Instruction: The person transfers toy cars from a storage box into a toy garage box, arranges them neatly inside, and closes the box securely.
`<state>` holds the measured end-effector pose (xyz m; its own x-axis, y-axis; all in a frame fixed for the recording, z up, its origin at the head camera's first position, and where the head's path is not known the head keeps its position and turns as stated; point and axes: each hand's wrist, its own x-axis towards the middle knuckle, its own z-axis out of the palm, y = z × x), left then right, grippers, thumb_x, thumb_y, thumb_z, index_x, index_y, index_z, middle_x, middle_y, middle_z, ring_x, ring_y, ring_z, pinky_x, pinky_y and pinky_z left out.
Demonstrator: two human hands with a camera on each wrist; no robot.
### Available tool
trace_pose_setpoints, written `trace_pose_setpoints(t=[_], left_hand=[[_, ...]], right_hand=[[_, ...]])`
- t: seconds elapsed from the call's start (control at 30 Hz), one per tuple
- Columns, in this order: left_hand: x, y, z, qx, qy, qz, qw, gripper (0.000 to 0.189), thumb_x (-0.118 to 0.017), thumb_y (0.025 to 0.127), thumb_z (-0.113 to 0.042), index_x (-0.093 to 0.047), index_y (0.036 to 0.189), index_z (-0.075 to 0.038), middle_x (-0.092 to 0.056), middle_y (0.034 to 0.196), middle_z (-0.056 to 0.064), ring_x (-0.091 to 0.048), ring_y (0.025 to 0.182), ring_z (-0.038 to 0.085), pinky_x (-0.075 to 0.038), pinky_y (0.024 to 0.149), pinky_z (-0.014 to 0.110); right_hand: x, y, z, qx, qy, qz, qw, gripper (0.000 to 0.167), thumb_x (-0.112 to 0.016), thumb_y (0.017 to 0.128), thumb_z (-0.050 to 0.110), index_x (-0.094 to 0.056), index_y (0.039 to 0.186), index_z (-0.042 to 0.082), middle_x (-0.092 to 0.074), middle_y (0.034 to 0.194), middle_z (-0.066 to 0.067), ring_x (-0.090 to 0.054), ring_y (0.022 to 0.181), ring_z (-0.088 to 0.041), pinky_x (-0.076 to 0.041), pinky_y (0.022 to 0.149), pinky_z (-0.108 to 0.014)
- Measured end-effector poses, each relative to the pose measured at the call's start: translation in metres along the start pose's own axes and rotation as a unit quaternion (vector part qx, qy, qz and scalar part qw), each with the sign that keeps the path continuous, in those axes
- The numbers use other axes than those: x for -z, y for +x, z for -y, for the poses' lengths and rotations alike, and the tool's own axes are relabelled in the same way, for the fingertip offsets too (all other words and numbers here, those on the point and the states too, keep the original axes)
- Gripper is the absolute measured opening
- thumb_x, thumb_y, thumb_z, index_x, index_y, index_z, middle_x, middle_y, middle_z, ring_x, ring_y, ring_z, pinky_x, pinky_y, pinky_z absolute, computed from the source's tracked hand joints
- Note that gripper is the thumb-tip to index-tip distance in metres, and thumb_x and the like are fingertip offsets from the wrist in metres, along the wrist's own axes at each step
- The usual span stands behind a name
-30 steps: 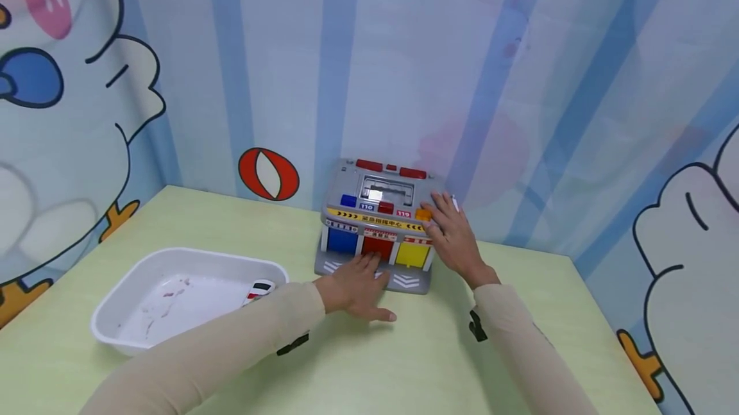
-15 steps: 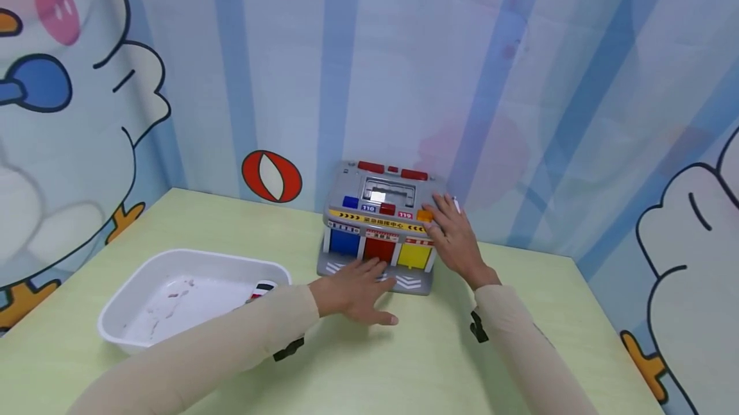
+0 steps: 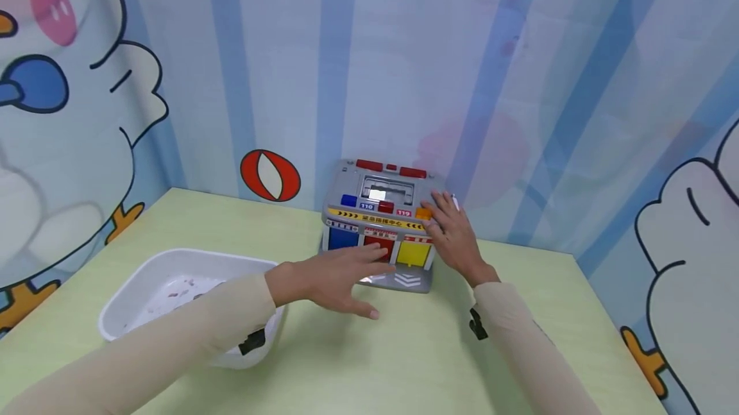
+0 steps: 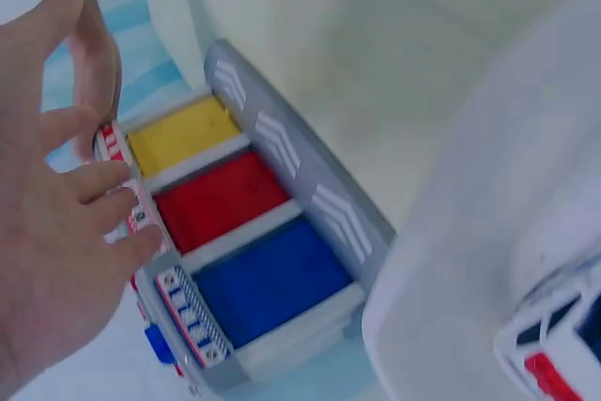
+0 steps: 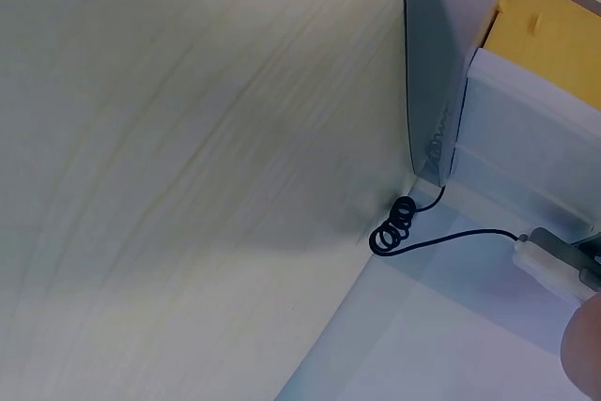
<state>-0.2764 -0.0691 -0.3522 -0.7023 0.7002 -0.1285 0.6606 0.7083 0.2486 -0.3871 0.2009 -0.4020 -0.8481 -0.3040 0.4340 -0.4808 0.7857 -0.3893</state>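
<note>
A grey toy emergency garage (image 3: 352, 187) stands at the table's back edge. Its blue door (image 4: 272, 281), red door (image 4: 223, 199) and yellow door (image 4: 184, 138) are all down. In front of it hovers my left hand (image 3: 335, 277), fingers extended and holding nothing, partly covering the doors in the head view. My right hand (image 3: 456, 238) rests on the roof's right end, fingers laid beside the orange button (image 3: 423, 213). At the garage's side, the right wrist view shows a small white piece (image 5: 554, 269) on a black coiled cord (image 5: 394, 224), near a fingertip.
Left of the garage is a white plastic basin (image 3: 173, 254), partly behind my left sleeve. A white toy car (image 4: 554, 345) with red and dark markings lies in it. The pale green table (image 3: 404, 357) ends at a printed blue curtain (image 3: 392, 56).
My left hand has lifted off the garage's front ramp and drawn back to the left, its forearm now over the basin. The right hand stays on the roof.
</note>
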Motion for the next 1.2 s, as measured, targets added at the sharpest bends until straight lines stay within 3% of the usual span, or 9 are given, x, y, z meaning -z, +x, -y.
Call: trace_pose_setpoints(t=[0.2,0.47,0.63,0.9,1.2], left_hand=[[0.015,-0.01,0.014,0.009,0.017,-0.065,0.9977,0.083,-0.07,0.086,-0.054,-0.036,0.156,-0.024,-0.021,0.168,0.003,-0.016,0.156,0.027,-0.026,0.122,0.053],[0.029,0.001,0.039,0.059,0.03,-0.131,0.9892,0.09,-0.075,0.084,-0.048,-0.029,0.158,-0.025,-0.017,0.169,0.009,-0.009,0.157,0.032,-0.022,0.122,0.058],[0.037,0.011,0.059,0.102,0.03,-0.141,0.9843,0.097,-0.076,0.083,-0.05,-0.023,0.16,-0.024,-0.013,0.169,0.011,-0.006,0.157,0.034,-0.017,0.123,0.059],[0.04,0.032,0.087,0.135,-0.001,-0.154,0.9788,0.096,-0.069,0.085,-0.055,-0.022,0.16,-0.018,-0.013,0.169,0.014,-0.006,0.157,0.036,-0.012,0.124,0.06],[0.043,0.047,0.103,0.166,-0.035,-0.171,0.9705,0.086,-0.059,0.088,-0.062,-0.029,0.159,-0.023,-0.009,0.169,0.014,-0.003,0.156,0.038,-0.011,0.123,0.062]], right_hand=[[-0.001,0.0,0.0,0.002,0.001,0.0,1.0,0.051,-0.038,0.104,0.036,-0.045,0.151,0.016,-0.025,0.167,-0.004,-0.01,0.157,-0.028,-0.007,0.125,-0.059],[-0.001,0.001,0.001,-0.002,0.003,0.004,1.0,0.052,-0.038,0.104,0.037,-0.044,0.152,0.017,-0.024,0.167,-0.003,-0.009,0.157,-0.027,-0.005,0.126,-0.057],[-0.001,0.0,0.001,-0.006,0.003,0.003,1.0,0.052,-0.038,0.104,0.037,-0.044,0.152,0.018,-0.024,0.167,-0.002,-0.008,0.158,-0.026,-0.005,0.126,-0.056],[-0.002,-0.001,0.0,-0.002,0.001,0.001,1.0,0.052,-0.038,0.104,0.037,-0.045,0.152,0.018,-0.025,0.167,-0.002,-0.009,0.157,-0.027,-0.007,0.125,-0.058],[-0.002,-0.001,0.001,-0.006,-0.002,-0.003,1.0,0.052,-0.038,0.104,0.037,-0.045,0.151,0.018,-0.025,0.167,-0.002,-0.009,0.157,-0.027,-0.007,0.125,-0.057]])
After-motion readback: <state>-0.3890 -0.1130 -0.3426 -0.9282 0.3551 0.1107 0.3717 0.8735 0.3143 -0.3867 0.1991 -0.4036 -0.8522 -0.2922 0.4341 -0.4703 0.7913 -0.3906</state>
